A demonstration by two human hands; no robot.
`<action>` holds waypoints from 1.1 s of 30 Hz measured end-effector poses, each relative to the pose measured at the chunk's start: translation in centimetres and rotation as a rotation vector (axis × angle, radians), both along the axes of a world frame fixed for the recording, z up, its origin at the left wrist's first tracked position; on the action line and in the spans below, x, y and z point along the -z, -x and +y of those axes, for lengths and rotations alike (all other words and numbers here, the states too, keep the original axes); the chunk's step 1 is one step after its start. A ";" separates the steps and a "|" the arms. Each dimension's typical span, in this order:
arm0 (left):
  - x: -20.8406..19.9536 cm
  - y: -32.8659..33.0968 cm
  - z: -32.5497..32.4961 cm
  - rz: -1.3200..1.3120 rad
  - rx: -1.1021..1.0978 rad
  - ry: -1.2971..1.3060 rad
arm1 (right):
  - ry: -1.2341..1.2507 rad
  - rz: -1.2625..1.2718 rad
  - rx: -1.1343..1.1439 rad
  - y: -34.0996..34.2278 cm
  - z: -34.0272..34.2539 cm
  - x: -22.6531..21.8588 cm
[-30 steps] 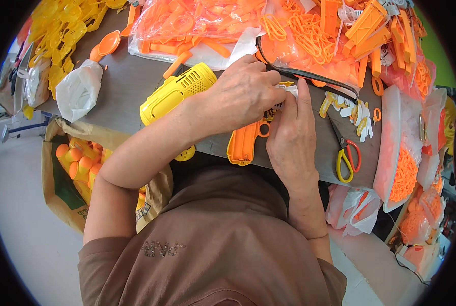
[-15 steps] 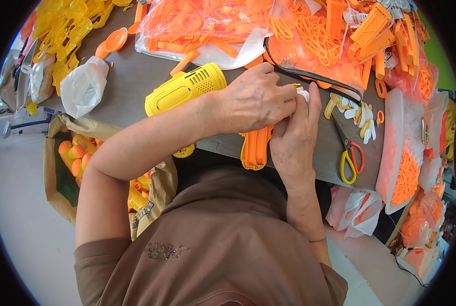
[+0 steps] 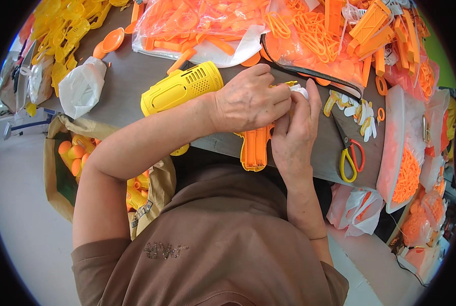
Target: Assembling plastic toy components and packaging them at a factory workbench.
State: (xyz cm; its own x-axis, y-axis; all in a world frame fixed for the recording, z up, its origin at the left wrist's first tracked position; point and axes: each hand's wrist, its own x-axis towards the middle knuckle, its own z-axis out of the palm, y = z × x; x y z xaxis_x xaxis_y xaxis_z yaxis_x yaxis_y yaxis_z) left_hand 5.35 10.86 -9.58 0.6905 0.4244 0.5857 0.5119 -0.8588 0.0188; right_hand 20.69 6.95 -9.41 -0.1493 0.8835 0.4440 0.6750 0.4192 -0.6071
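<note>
My two hands meet over the front of the grey table. My left hand is closed, its fingertips hidden against the right hand's. My right hand is closed too, with a small white plastic part between its fingers. Beneath them lies a toy housing half with an open, orange-lined grip; a bit of its yellow edge shows above the fingers, and the hands cover the rest. Beyond my left forearm a yellow vented toy shell rests on its side.
Scissors with yellow and red handles lie at right, near small white and yellow pieces. Bagged orange parts fill the back. A white bin stands far right. Left are yellow parts and an open paper bag.
The white part shows a little more between the fingers. Both hands stay together in nearly the same place; the whole view has shifted slightly.
</note>
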 end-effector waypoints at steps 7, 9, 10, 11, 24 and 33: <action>0.3 -0.1 0.3 -0.027 0.000 -0.068 | -0.041 0.009 -0.006 -0.2 0.2 0.6; 0.3 -0.1 0.3 -0.022 -0.001 -0.057 | -0.064 -0.011 -0.022 -0.2 0.3 0.6; 0.3 0.0 0.4 -0.019 -0.003 -0.047 | -0.063 -0.011 -0.020 -0.3 0.2 0.7; 0.2 0.1 0.2 -0.019 -0.001 -0.046 | -0.069 -0.029 -0.049 -0.4 0.2 0.8; -0.2 0.6 -0.6 -0.010 -0.010 0.073 | -0.144 -0.186 -0.140 -1.2 0.4 0.7; -1.2 0.4 -3.4 -0.037 -0.130 0.288 | -0.171 -0.118 -0.154 -1.6 -0.4 1.9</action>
